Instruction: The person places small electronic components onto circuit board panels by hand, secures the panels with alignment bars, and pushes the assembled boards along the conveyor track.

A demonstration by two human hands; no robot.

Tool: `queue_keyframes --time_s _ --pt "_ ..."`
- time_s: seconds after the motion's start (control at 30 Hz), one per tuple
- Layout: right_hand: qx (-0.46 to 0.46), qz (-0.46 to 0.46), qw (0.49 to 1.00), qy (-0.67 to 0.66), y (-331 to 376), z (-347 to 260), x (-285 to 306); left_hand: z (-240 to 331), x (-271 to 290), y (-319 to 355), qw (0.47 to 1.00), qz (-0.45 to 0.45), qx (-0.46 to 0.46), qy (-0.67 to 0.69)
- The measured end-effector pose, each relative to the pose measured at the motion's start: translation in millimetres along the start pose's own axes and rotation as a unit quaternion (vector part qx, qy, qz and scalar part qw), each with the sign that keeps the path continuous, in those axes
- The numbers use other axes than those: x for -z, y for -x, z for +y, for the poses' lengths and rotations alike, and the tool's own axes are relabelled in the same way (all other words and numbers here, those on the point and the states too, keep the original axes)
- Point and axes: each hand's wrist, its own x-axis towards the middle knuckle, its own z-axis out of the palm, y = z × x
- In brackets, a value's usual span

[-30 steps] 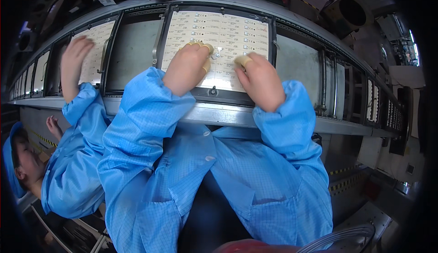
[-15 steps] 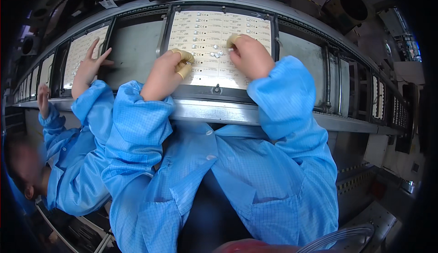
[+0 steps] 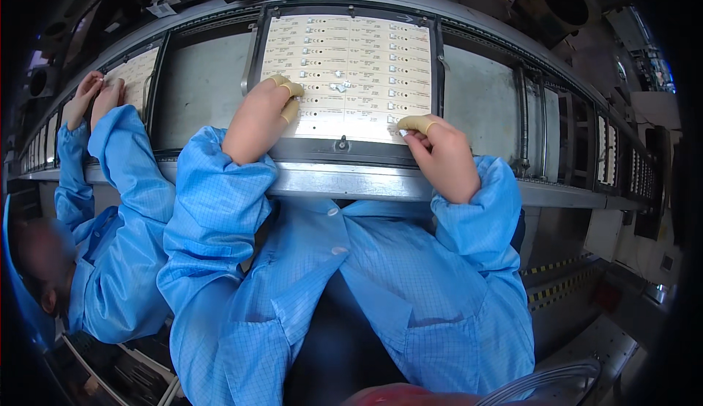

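Your right hand (image 3: 448,158) dropped low on the panel (image 3: 351,124), pinching a white piece (image 3: 403,133) (left hand (image 3: 256,119): can't tell), rows (image 3: 392,70) mostly filled, loose pieces (image 3: 342,86) left.

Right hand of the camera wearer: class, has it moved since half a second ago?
Yes: against the black frame, the right hand has moved rightward and toward the person, to near its lower-right corner.

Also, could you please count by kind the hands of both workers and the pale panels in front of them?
Wearer's hands: 2 (left hand, right hand)
Co-worker's hands: 2
Pale panels: 2 (wearer's panel, co-worker's panel)
Total: 6
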Motion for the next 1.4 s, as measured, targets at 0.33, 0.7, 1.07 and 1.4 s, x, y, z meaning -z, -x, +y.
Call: queue_keyframes --time_s 0.33,0.7,1.07,1.4 --pt "-0.008 0.033 0.999 0.024 13.6 -13.2 -3.0 2.0 0.6 2.0 1.000 -0.015 -0.007 -0.026" --pt "-0.011 0.046 0.998 0.035 10.5 -15.3 -2.6 -1.0 -1.1 0.8 0.998 -0.012 -0.047 -0.046" --pt "0.055 0.112 0.992 0.033 12.9 16.4 -32.0 -31.2 -18.2 10.8 0.992 -0.038 -0.022 -0.116" --pt "0.075 0.325 0.936 -0.114 15.6 30.7 -29.5 -56.5 -20.0 3.6 0.981 -0.029 -0.104 -0.159"
